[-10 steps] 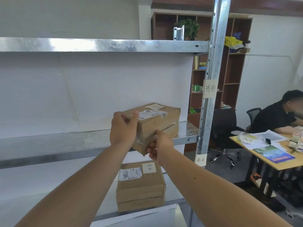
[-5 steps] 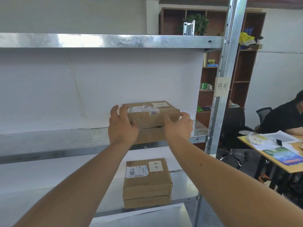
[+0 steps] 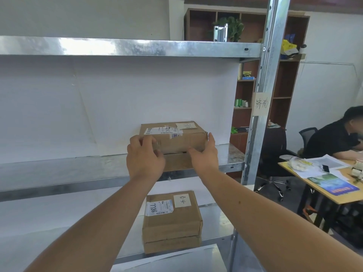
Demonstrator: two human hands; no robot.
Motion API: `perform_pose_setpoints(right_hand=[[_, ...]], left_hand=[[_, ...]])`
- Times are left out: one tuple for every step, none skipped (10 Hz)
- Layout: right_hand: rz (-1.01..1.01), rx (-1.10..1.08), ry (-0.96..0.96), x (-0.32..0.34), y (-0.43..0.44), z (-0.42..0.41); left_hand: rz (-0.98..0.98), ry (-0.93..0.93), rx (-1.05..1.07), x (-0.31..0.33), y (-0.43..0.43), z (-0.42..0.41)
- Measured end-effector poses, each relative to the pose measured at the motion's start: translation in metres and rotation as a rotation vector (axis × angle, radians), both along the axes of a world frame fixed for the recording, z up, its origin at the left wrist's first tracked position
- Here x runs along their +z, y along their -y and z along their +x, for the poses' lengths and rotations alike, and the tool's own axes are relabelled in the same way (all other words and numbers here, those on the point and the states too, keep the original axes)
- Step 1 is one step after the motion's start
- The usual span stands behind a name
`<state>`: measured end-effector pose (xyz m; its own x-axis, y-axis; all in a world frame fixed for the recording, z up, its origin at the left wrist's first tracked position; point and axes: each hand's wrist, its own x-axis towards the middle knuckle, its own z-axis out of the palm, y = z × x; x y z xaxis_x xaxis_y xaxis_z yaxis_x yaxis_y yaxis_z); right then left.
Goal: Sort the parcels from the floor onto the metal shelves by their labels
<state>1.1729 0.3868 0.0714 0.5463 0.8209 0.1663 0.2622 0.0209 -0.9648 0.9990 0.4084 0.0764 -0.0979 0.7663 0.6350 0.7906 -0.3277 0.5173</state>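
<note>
A brown cardboard parcel [image 3: 176,142] with a white shipping label and a handwritten note lies flat on the middle metal shelf [image 3: 59,173], close to the white back panel. My left hand [image 3: 144,158] grips its front left corner with curled fingers. At the front right corner, my right hand [image 3: 205,156] holds the box with the thumb up along the side. A second brown parcel [image 3: 170,222], also labelled, sits on the lower shelf [image 3: 216,216] directly beneath.
The upright post carries a handwritten shelf label [image 3: 261,104]. The top shelf [image 3: 117,47] runs overhead. To the right stand an office chair [image 3: 273,150] and a desk [image 3: 334,193] with papers, where a person [image 3: 337,138] sits. A wooden bookcase [image 3: 243,75] stands behind.
The parcel went from tilted in my hands at the shelf edge to lying flat on the middle shelf, then slid back toward the white panel. Both hands stayed on it.
</note>
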Motion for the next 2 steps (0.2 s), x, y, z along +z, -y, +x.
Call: perform_pose_setpoints(right_hand=[[-0.013,0.005,-0.022,0.002,0.002,0.003],[-0.004,-0.006,-0.015,0.008,0.004,0.006]], left_hand=[[0.051,-0.009,0.018,0.004,0.003,0.003],[0.11,0.035,0.011,0.02,0.004,0.011]])
